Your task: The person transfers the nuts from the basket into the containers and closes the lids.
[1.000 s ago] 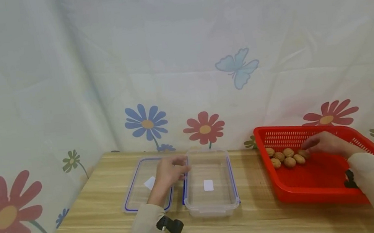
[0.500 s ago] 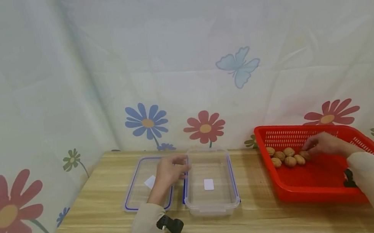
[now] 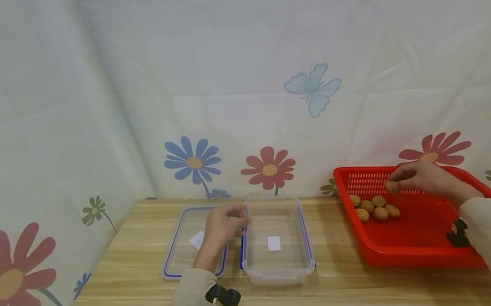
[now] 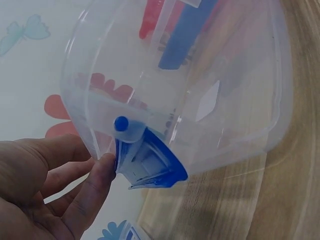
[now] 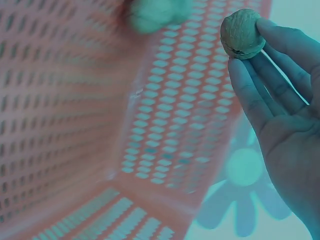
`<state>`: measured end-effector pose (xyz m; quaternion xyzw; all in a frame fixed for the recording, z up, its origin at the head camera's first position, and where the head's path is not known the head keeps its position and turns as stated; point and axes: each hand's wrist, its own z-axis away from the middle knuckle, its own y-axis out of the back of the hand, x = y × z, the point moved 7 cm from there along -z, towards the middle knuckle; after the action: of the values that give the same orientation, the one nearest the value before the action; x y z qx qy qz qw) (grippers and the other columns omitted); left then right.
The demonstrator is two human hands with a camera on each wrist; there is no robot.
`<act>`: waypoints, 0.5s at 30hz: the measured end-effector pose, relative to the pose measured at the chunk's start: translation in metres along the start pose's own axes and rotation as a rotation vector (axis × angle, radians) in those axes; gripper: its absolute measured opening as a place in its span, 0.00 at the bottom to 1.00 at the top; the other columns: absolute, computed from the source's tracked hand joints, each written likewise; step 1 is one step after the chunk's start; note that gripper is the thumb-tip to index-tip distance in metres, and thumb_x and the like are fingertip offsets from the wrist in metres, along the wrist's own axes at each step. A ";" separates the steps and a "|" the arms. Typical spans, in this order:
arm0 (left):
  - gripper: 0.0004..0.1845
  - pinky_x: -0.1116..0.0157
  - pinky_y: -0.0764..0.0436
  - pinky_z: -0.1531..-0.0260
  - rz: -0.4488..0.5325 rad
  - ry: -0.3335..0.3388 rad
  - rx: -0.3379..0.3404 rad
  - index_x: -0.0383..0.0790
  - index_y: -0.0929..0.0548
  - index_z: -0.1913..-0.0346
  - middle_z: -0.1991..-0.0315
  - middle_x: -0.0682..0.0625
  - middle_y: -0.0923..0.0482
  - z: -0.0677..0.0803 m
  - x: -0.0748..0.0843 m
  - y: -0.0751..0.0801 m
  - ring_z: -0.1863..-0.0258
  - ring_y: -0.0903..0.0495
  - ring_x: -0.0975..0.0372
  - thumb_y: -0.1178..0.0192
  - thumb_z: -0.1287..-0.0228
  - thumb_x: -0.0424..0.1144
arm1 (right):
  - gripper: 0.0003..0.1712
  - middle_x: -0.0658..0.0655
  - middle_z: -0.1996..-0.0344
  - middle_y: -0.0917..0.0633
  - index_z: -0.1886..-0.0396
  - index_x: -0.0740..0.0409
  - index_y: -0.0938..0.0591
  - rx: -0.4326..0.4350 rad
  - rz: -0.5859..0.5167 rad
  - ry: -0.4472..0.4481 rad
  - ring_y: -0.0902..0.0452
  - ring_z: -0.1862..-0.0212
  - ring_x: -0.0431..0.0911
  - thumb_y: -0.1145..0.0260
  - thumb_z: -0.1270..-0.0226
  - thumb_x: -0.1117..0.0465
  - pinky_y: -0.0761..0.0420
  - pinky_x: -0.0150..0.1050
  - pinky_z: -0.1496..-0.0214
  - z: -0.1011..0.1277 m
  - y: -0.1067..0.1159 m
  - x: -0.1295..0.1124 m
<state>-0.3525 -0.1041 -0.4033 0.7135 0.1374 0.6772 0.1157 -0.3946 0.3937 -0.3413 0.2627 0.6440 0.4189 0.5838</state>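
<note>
A walnut [image 3: 392, 186] is pinched between the fingertips of my right hand [image 3: 430, 180], raised over the red basket. In the right wrist view this walnut [image 5: 243, 34] sits between thumb and fingers. Several other walnuts [image 3: 380, 213] lie together in the basket's left part. My left hand [image 3: 223, 226] holds the left rim of a clear plastic food container [image 3: 281, 270], which is lidless and has a white label inside. The left wrist view has the fingers [image 4: 102, 172] at the rim beside a blue latch [image 4: 155, 162] hanging down.
The container's clear lid [image 3: 172, 254], edged in blue, lies flat to its left, partly behind the left hand. The red basket [image 3: 375, 254] with slotted walls stands at the right of the wooden table [image 3: 120, 288]. A flowered curtain [image 3: 236, 73] closes off the back.
My right hand has lifted a walnut from the group and moved it slightly up and left. The left hand stays at the container's rim.
</note>
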 end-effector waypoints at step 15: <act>0.19 0.62 0.08 0.66 -0.001 0.012 0.008 0.33 0.12 0.41 0.49 0.37 0.13 0.000 -0.002 0.000 0.69 0.10 0.55 0.26 0.34 0.29 | 0.34 0.59 0.47 0.11 0.34 0.56 0.15 0.119 0.034 0.063 0.18 0.45 0.58 0.26 0.30 0.39 0.12 0.59 0.43 0.009 0.022 -0.072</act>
<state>-0.3528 -0.1051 -0.4051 0.7100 0.1411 0.6807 0.1125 -0.3762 0.3472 -0.2845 0.2944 0.6811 0.3979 0.5394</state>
